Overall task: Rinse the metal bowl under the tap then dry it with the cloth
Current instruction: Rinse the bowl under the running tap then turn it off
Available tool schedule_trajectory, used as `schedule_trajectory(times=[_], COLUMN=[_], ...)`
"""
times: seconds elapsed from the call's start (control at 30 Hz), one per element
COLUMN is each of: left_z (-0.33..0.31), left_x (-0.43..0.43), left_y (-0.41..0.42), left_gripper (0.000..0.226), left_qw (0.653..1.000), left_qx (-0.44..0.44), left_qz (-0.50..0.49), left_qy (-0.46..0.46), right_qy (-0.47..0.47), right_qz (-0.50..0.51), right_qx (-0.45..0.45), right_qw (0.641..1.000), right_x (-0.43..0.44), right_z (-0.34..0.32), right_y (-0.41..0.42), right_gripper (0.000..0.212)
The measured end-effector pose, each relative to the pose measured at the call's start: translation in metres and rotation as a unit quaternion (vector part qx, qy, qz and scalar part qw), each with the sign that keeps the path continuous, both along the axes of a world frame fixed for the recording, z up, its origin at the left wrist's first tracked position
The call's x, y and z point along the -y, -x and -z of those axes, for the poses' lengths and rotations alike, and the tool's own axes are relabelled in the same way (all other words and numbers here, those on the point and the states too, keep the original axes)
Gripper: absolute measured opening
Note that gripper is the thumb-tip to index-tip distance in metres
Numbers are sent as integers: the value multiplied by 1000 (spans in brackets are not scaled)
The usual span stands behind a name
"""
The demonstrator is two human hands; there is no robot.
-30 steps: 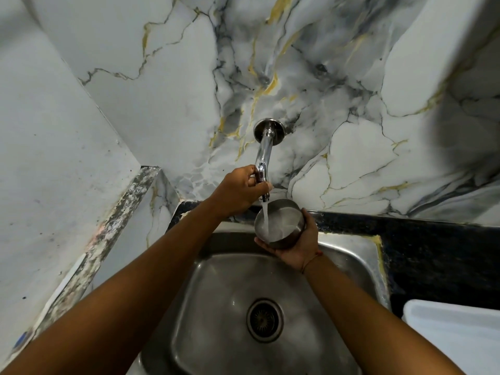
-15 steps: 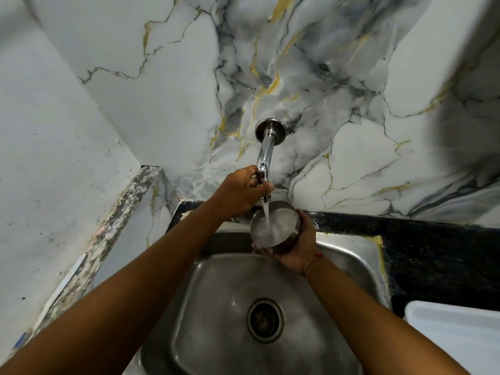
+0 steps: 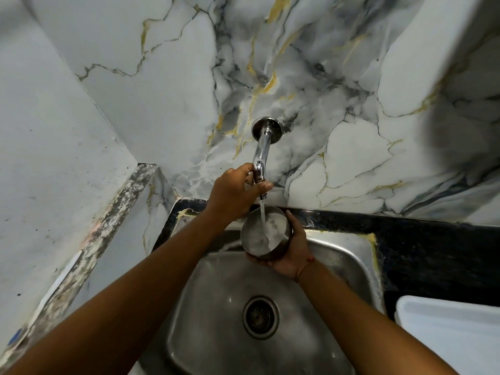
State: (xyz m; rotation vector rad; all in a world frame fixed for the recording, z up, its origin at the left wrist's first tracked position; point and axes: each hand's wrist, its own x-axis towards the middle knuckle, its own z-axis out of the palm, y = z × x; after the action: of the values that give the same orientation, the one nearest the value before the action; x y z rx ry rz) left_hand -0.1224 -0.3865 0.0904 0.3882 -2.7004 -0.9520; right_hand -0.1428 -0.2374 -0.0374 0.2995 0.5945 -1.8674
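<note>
A small round metal bowl (image 3: 266,234) is held under the chrome wall tap (image 3: 262,155), above the back of the steel sink (image 3: 338,255). Water runs from the spout into the bowl and swirls inside it. My right hand (image 3: 290,255) cups the bowl from beneath and from the right, with the bowl tilted toward the left. My left hand (image 3: 235,192) is closed on the tap's handle near the spout. No cloth is in view.
The sink's drain (image 3: 260,316) lies below the bowl. A dark stone counter (image 3: 433,253) runs to the right, with a white tray (image 3: 454,336) on it at the lower right. Marble-patterned wall tiles stand behind, and a white side wall is on the left.
The bowl has shifted slightly left and tilted more toward the left under the stream. My left hand has stayed on the tap handle.
</note>
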Motion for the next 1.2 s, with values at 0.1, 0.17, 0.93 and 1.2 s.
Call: schedule_trajectory(times=[0.1,0.17,0.93,1.2], left_z=[9,7,-7,-2], left_x=[-11,-20,-20,-22], left_y=[-3,-3,26,27], left_gripper=[56,56,73,69], left_qw=[990,976,934,935], left_qx=[-56,-68,1,-22], left_qz=[-63,-95,52,40], left_qy=[111,182,353,352], right_qy=[-44,-60,-443,-481], right_qz=[10,11,-196,-311], right_qx=[6,10,-670,-770], right_qw=[999,998,563,281], right_x=[-14,-22,-67,-70], right_z=[6,9,44,57], right_y=[-8,-14,-87,-104], right_gripper=[80,80,80,85])
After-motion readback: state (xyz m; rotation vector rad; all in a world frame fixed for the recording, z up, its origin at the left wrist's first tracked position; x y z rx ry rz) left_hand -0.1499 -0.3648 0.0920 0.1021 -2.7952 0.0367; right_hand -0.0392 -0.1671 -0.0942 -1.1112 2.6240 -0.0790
